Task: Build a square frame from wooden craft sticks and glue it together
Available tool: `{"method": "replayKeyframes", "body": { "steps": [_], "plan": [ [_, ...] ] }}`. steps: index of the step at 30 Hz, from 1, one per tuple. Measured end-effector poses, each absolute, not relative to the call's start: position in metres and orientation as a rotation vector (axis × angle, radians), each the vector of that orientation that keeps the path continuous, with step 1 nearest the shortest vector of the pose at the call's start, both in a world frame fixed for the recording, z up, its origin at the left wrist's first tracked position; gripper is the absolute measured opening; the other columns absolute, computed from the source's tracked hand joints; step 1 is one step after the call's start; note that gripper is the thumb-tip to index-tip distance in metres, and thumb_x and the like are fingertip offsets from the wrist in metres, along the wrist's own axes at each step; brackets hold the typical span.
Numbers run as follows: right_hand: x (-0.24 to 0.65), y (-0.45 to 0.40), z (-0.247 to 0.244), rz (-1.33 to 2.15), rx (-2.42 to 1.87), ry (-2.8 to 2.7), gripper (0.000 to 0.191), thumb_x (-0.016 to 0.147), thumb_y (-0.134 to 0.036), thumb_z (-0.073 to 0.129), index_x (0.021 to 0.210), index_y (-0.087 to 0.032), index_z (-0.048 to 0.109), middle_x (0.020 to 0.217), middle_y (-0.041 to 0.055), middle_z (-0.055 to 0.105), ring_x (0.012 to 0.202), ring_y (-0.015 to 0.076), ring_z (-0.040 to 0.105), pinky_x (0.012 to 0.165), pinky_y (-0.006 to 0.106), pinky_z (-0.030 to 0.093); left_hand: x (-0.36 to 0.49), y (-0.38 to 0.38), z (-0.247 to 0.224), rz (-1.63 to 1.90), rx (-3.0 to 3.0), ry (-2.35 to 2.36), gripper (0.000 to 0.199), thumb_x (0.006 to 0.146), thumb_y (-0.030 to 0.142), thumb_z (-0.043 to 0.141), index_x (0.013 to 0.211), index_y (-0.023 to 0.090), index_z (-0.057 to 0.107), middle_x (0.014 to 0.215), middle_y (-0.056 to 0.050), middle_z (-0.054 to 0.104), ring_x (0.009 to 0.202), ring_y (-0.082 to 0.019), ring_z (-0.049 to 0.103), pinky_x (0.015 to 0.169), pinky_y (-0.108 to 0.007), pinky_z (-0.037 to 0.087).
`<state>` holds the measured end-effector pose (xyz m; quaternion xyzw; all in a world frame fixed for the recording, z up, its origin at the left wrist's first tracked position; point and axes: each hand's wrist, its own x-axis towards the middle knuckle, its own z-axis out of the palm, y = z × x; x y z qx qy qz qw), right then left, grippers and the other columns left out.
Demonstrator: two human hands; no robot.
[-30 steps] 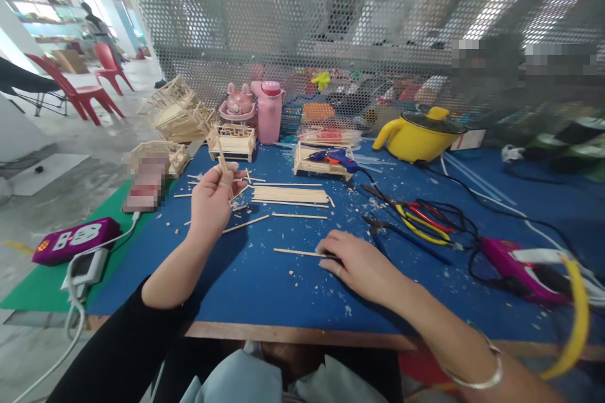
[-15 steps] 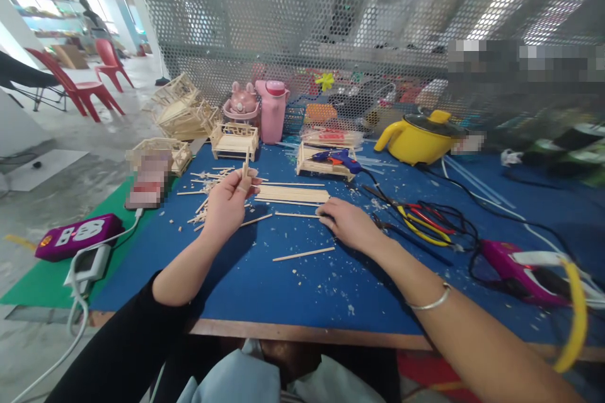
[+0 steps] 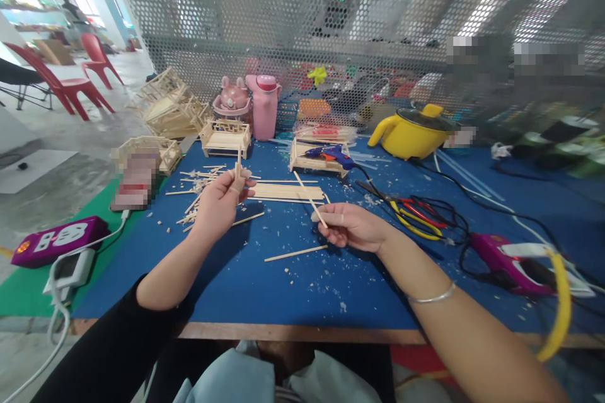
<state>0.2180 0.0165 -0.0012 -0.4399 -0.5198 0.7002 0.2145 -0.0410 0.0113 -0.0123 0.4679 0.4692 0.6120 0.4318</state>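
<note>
My left hand [image 3: 222,198] pinches short wooden sticks [image 3: 239,160] upright above the blue table; how many is hard to make out. Between thumb and fingers, my right hand [image 3: 347,225] grips a long thin wooden stick [image 3: 309,198], tilted up and to the left. Behind and between the hands lies a row of parallel wooden sticks [image 3: 288,192]. Another single stick [image 3: 295,254] rests on the table nearer to me. Beside my left hand, loose sticks and offcuts [image 3: 191,201] are scattered in a heap.
A blue glue gun [image 3: 331,154] rests on a small wooden frame [image 3: 295,164]. Pliers [image 3: 416,220] and cables lie at the right, near a yellow pot [image 3: 411,135]. Several stick-built models [image 3: 225,137] and a pink bottle [image 3: 265,107] stand behind. A phone [image 3: 136,182] is at left.
My right hand has picked up a thin stick from the table and raised it, tilted. My left hand still holds its short sticks. The whole view has shifted slightly.
</note>
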Motion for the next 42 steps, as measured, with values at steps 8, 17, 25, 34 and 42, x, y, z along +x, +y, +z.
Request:
{"method": "replayKeyframes", "body": {
  "steps": [8, 17, 25, 34, 42],
  "plan": [
    [0.217, 0.018, -0.002, 1.605, -1.263, -1.617, 0.024, 0.075, -0.038, 0.063, 0.079, -0.016, 0.054, 0.057, -0.0054, 0.051, 0.042, 0.0035, 0.037, 0.037, 0.016, 0.028, -0.058, 0.011, 0.004, 1.613, 1.076, 1.223, 0.035, 0.071, 0.044, 0.066, 0.091, 0.016, 0.060, 0.080, -0.003, 0.067, 0.062, -0.010, 0.062, 0.063, -0.024, 0.052],
    [0.204, -0.005, 0.011, 1.783, -1.058, -1.500, 0.026, 0.075, -0.034, 0.065, 0.084, -0.021, 0.044, 0.053, -0.0086, 0.050, 0.038, 0.0042, 0.038, 0.035, 0.015, 0.031, -0.033, 0.000, -0.008, 1.176, 1.433, 1.089, 0.036, 0.077, 0.048, 0.058, 0.099, 0.020, 0.064, 0.094, -0.004, 0.064, 0.068, -0.013, 0.064, 0.057, -0.022, 0.048],
    [0.204, -0.009, 0.011, 1.691, -0.831, -1.494, 0.018, 0.085, -0.036, 0.053, 0.091, -0.020, 0.049, 0.060, -0.0041, 0.058, 0.046, 0.0075, 0.049, 0.044, 0.020, 0.044, -0.028, -0.012, -0.006, 1.343, 1.938, 1.147, 0.022, 0.088, 0.033, 0.046, 0.083, 0.019, 0.063, 0.072, -0.002, 0.061, 0.069, -0.013, 0.057, 0.069, -0.027, 0.046],
    [0.207, -0.030, 0.027, 1.673, -0.608, -1.601, 0.027, 0.077, -0.023, 0.054, 0.102, -0.022, 0.043, 0.078, 0.0018, 0.065, 0.067, 0.0150, 0.060, 0.064, 0.031, 0.048, -0.028, -0.023, -0.001, 1.462, 2.077, 0.956, 0.013, 0.087, 0.021, 0.048, 0.083, 0.020, 0.061, 0.074, -0.002, 0.062, 0.071, -0.013, 0.059, 0.068, -0.025, 0.046],
    [0.213, -0.017, 0.017, 0.824, -1.036, -2.166, 0.017, 0.090, -0.027, 0.044, 0.101, -0.022, 0.056, 0.087, 0.0023, 0.068, 0.080, 0.0147, 0.064, 0.075, 0.028, 0.046, -0.027, -0.019, -0.004, 1.290, 1.965, 1.120, 0.016, 0.086, 0.027, 0.050, 0.086, 0.019, 0.064, 0.084, -0.003, 0.065, 0.081, -0.014, 0.059, 0.076, -0.026, 0.045]
  ]
}}
